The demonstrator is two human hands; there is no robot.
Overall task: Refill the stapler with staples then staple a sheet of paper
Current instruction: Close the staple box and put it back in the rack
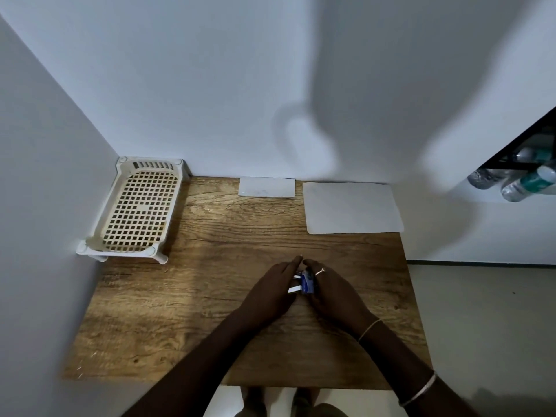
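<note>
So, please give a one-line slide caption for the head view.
Both hands, left and right, hold a small blue stapler over a wooden table; paper sheet waits behind.

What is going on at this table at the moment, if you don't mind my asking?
A person is working at a wooden table, with both hands closed around a small blue stapler; the left hand and the right hand meet over it. A metal part shows between the hands, though I cannot tell whether staples are in. A sheet of paper lies untouched at the far edge, beside a small white card and a plastic basket.
</note>
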